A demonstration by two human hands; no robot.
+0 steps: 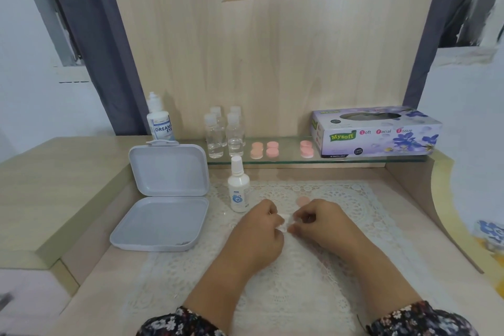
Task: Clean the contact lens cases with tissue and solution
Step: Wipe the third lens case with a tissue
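My left hand and my right hand meet over the lace mat, both pinching a small white object between their fingertips; I cannot tell whether it is tissue or a case part. A pink lens-case cap lies on the mat just beyond my right hand. A small white solution bottle stands upright left of my hands. Pink lens cases and another pair sit on the glass shelf. The tissue box is at the shelf's right end.
An open white plastic box lies left of the mat. A large solution bottle stands behind it. Several small clear bottles stand on the shelf's left end. A raised wooden ledge borders the left side.
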